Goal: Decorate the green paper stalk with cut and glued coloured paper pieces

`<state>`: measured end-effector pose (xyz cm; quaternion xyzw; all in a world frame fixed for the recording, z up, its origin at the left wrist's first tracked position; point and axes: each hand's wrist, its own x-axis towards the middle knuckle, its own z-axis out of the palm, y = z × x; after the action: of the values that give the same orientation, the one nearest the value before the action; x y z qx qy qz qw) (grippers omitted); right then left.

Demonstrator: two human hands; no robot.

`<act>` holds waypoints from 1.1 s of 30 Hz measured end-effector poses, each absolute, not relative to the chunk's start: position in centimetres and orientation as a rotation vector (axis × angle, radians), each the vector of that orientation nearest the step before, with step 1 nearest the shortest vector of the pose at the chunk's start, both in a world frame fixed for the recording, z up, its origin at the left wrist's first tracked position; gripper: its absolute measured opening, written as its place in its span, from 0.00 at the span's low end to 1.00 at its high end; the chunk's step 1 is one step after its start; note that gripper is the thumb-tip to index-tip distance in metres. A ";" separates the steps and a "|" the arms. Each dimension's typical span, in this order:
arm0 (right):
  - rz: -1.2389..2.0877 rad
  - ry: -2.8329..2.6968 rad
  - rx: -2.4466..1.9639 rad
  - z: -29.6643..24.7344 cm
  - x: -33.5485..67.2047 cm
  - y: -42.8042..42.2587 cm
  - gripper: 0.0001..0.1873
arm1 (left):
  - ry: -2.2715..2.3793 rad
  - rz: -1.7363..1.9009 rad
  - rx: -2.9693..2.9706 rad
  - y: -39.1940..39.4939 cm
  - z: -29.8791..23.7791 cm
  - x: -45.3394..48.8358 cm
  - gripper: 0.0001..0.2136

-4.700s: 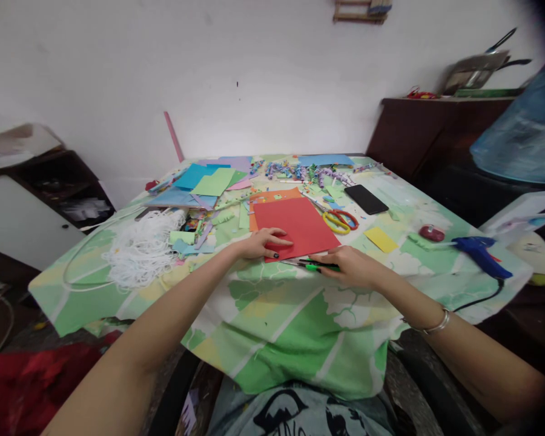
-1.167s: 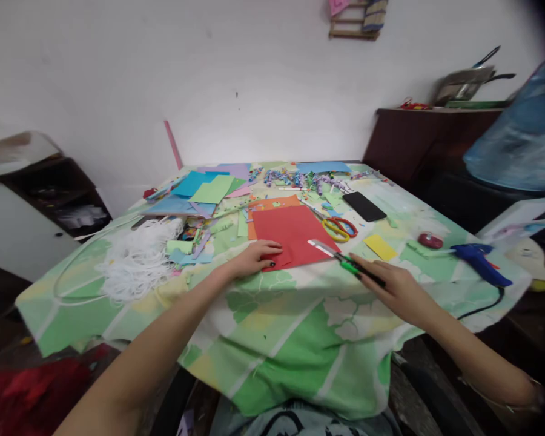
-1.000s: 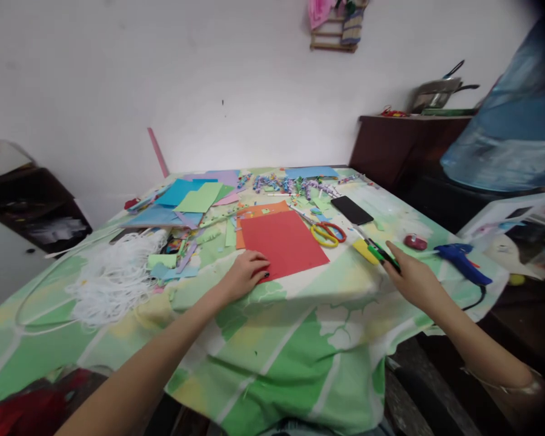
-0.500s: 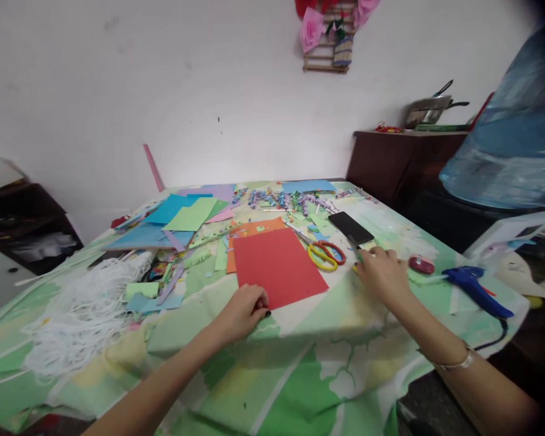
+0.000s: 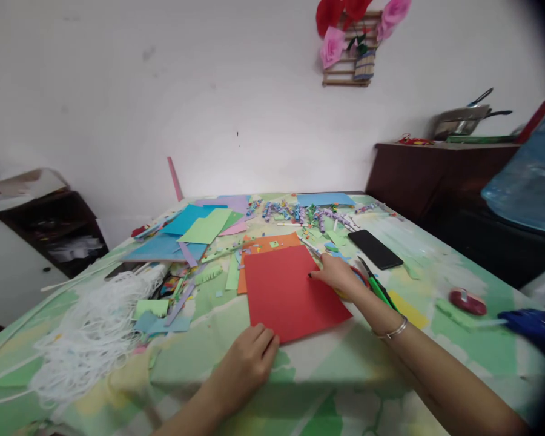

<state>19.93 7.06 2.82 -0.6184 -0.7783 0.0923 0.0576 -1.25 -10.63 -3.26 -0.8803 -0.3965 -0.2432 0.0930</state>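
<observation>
A red sheet of paper (image 5: pixel 286 290) lies at the middle of the table's front part. My left hand (image 5: pixel 249 360) is at its near left corner, fingers curled on the edge and thumb hidden. Over the yellow-and-red-handled scissors (image 5: pixel 309 246) reaches my right hand (image 5: pixel 338 275), thumb apart from the fingers. It covers most of their handles, and their blades point away past the red sheet's far corner. A green-handled tool with a dark blade (image 5: pixel 381 290) lies just right of my right wrist.
A black phone (image 5: pixel 375 249), a red computer mouse (image 5: pixel 467 301) and a blue glue gun (image 5: pixel 533 327) lie to the right. White cord (image 5: pixel 91 333) is heaped at left, near coloured paper sheets (image 5: pixel 204 226). Curled paper strips (image 5: pixel 295 212) lie behind. A water bottle (image 5: pixel 527 172) stands right.
My right hand has let go of the green-handled tool and moved left over the scissors. My left hand now has its fingers on the red sheet's corner. The view has shifted left.
</observation>
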 end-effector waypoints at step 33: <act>0.250 -1.999 -1.680 3.6 21.8 9.8 0.07 | -2.193 -0.582 -1.842 5.2 2.2 -11.8 0.23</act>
<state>21.83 9.81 3.64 -0.6191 -0.7367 0.0920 0.2561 -11.81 5.21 2.20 -0.6265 -0.7459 -0.1979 0.1093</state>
